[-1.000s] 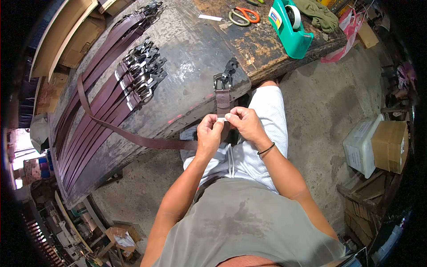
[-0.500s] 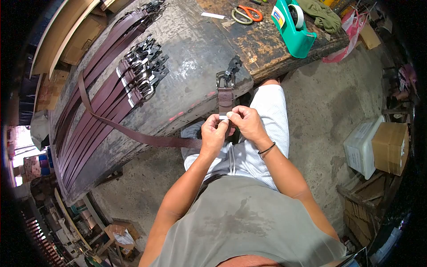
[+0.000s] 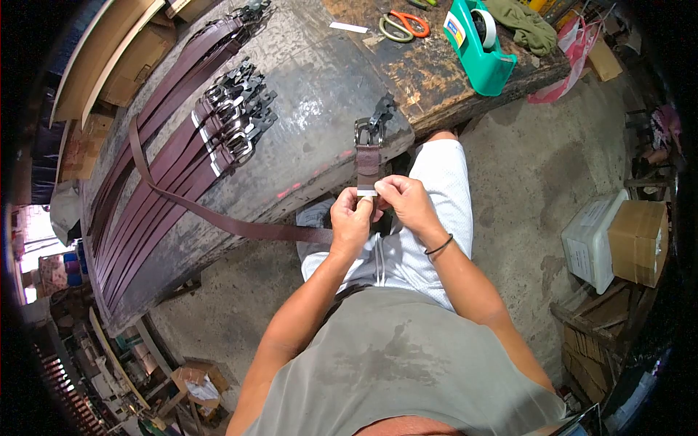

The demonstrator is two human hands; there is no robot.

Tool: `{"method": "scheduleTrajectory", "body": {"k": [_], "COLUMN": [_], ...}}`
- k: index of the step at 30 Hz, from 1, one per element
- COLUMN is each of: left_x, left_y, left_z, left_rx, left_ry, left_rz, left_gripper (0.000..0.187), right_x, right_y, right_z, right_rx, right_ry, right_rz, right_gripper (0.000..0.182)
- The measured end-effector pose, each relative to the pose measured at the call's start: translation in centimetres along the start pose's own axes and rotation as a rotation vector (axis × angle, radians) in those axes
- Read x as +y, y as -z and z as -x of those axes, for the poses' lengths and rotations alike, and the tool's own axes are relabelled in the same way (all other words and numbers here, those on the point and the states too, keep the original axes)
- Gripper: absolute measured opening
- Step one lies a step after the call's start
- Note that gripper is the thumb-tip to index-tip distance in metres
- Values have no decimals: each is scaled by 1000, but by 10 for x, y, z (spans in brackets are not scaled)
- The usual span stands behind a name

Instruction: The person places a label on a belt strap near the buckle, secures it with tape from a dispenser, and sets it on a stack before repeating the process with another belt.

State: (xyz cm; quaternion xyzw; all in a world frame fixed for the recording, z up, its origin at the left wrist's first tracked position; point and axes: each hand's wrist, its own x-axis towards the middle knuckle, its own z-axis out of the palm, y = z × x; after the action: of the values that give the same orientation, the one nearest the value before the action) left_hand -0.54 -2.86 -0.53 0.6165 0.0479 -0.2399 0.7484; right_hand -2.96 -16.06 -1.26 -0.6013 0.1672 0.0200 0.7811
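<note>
A brown belt (image 3: pixel 368 161) hangs over the near edge of the work surface, its metal buckle (image 3: pixel 368 132) lying on top with a black hanger (image 3: pixel 382 109) at its end. My left hand (image 3: pixel 352 227) grips this belt below the buckle, thumb on a small white strip (image 3: pixel 366 193) that lies across it. At the strip's right end, my right hand (image 3: pixel 405 203) pinches with thumb and forefinger. The belt's long tail (image 3: pixel 240 227) runs from beside my left hand, leftward onto the pile. Several finished-looking brown belts (image 3: pixel 163 185) with white bands and black hangers lie at left.
A green tape dispenser (image 3: pixel 488 69) and orange-handled scissors (image 3: pixel 407 25) sit on the wooden board (image 3: pixel 429 87). Another white strip (image 3: pixel 347 27) lies near them, with green cloth (image 3: pixel 525 27) behind. A plastic tub (image 3: pixel 590 243) and cardboard box (image 3: pixel 637 243) stand at right.
My fingers have shifted slightly along the white strip, and more of it shows now. The right hand has dropped a little; the belt stays in nearly the same place.
</note>
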Motion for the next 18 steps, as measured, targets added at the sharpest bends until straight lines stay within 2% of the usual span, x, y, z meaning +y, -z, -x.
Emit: {"method": "scheduleTrajectory", "body": {"k": [2,4,6,8,12,15,18], "left_x": [-4,-3,-3,-3,1,2,-8], "left_y": [2,3,3,4,2,0,7], "left_z": [-1,-2,-2,-2,1,0,-8], "left_rx": [13,19,20,20,38,67,41], "left_ry": [-27,-20,-12,23,9,51,-29], "left_rz": [-5,7,22,4,11,-35,-71], "left_gripper": [9,8,8,6,7,8,11], "right_x": [-1,-19,-25,-39,-47,-85,-120], "right_y": [6,10,26,39,71,107,153], "right_z": [4,15,23,30,32,20,6], "right_rx": [32,101,83,148,217,584,747], "right_ry": [30,28,39,103,149,340,327], "right_rz": [-15,-245,-306,-196,-208,-125,9], "right_gripper": [19,24,23,21,19,17,25]}}
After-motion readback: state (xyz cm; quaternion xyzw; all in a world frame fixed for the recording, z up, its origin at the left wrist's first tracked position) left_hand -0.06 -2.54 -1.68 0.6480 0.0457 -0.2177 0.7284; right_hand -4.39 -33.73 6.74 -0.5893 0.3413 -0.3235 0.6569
